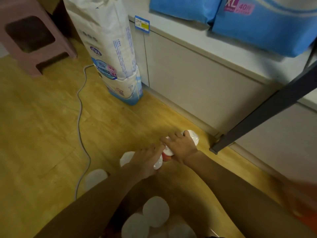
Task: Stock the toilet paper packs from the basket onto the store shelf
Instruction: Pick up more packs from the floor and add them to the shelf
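Gripping a toilet paper pack [192,137] low over the wooden floor [42,126]: right hand [181,146] spread across its top, fingers curled over the far edge; left hand [145,160] clamped on the near end, index finger stretched toward the right hand. Wrapped in clear plastic, white roll ends showing at both sides, a red patch of print between the hands. Pack lying lengthwise, far end close to the shelf base [197,86] and near the foot of a dark metal post [265,110] slanting up to the right. Whether touching the floor or held just above it, cannot tell.

Below the forearms, more white rolls [155,211] crowded together at the bottom edge, likely inside the basket, its rim blurred and hard to make out. Two further white roll ends [95,179] left of the left forearm.

Floor in yellowish wood-look planks. Grey cable [79,117] snaking across it from the bottom left up toward a tall white and blue pack [109,48] standing upright against the left end of the shelf unit. Pinkish plastic stool [29,35] in the upper left corner. Pale shelf board above the base panel, blue price tag [142,24] on its front edge, blue soft packs [257,23] marked XL resting on top. Orange blur at the lower right edge, unclear.
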### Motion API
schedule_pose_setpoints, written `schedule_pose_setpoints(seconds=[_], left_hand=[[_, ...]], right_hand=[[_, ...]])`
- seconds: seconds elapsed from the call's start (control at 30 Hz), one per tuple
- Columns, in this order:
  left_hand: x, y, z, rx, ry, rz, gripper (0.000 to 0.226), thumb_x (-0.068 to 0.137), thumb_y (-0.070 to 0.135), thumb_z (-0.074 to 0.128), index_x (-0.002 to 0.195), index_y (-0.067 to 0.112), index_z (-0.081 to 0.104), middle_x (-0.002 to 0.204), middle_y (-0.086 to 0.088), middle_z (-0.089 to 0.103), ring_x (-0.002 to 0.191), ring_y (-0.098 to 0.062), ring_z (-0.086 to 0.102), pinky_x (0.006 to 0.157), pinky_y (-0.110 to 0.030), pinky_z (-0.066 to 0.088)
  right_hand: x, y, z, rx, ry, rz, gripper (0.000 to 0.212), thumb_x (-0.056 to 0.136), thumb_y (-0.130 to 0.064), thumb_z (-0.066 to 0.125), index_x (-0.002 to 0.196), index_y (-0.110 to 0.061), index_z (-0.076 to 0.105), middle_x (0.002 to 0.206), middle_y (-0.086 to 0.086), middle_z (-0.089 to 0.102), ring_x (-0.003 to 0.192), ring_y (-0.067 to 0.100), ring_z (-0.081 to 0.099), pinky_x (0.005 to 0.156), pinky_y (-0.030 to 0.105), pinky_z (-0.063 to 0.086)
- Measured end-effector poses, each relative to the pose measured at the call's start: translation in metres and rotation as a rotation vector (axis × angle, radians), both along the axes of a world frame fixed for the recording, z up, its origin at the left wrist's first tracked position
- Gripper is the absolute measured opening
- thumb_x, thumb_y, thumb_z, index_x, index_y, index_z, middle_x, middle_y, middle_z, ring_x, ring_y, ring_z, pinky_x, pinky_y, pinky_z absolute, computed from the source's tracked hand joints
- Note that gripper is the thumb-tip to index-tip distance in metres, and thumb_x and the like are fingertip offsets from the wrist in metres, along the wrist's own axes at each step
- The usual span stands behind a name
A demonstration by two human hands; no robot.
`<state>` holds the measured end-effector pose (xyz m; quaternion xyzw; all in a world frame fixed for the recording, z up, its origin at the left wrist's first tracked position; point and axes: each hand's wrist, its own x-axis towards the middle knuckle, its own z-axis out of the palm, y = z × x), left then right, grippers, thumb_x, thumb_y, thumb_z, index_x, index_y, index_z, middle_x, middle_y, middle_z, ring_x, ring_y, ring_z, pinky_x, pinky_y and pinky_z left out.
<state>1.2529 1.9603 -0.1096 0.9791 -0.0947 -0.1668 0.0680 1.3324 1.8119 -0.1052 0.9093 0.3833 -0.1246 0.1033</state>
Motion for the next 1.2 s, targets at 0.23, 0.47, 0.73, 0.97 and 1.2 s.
schedule_pose_setpoints(seconds=[0.23, 0.47, 0.73, 0.97, 1.2], left_hand=[[-0.007, -0.001, 0.063, -0.047, 0.126, 0.003, 0.095, 0.076, 0.046, 0.073, 0.148, 0.027, 0.013, 0.137, -0.004, 0.042, 0.118, -0.026, 0.051, 0.093, -0.039, 0.047], [-0.011, -0.010, 0.201, -0.125, 0.000, -0.067, 0.055, 0.082, 0.048, 0.062, 0.131, 0.034, 0.042, 0.121, -0.001, 0.046, 0.100, -0.024, 0.057, 0.078, -0.030, 0.041], [-0.003, -0.022, 0.400, -0.053, -0.081, -0.182, 0.053, 0.077, 0.057, 0.028, 0.120, 0.036, 0.051, 0.110, -0.007, 0.053, 0.097, -0.029, 0.054, 0.079, -0.035, 0.042], [0.008, -0.029, 0.588, 0.003, -0.081, -0.204, 0.050, 0.081, 0.054, 0.034, 0.120, 0.027, 0.049, 0.106, -0.008, 0.043, 0.095, -0.033, 0.056, 0.080, -0.036, 0.043], [0.044, -0.039, 0.763, -0.053, -0.039, -0.301, 0.038, 0.082, 0.049, 0.054, 0.114, 0.030, 0.046, 0.098, -0.002, 0.039, 0.091, -0.028, 0.053, 0.075, -0.035, 0.042]], right_hand=[[-0.010, -0.024, 0.056, 0.043, 0.080, -0.168, 0.072, 0.081, -0.048, 0.065, 0.143, -0.032, 0.032, 0.135, 0.006, 0.043, 0.120, 0.028, 0.042, 0.096, 0.041, 0.029], [-0.027, -0.051, 0.198, 0.171, 0.111, -0.308, 0.075, 0.077, -0.063, 0.060, 0.141, -0.035, 0.034, 0.129, 0.008, 0.046, 0.118, 0.030, 0.043, 0.097, 0.039, 0.028], [-0.034, -0.074, 0.387, 0.123, 0.090, -0.380, 0.075, 0.077, -0.065, 0.051, 0.141, -0.035, 0.026, 0.121, 0.014, 0.046, 0.114, 0.034, 0.044, 0.097, 0.045, 0.028], [-0.046, -0.083, 0.562, 0.228, 0.140, -0.477, 0.081, 0.082, -0.060, 0.052, 0.146, -0.028, 0.016, 0.122, 0.017, 0.037, 0.106, 0.042, 0.053, 0.089, 0.048, 0.045], [-0.030, -0.086, 0.744, 0.204, 0.054, -0.424, 0.079, 0.081, -0.063, 0.052, 0.143, -0.023, 0.022, 0.124, 0.019, 0.041, 0.102, 0.043, 0.056, 0.082, 0.046, 0.047]])
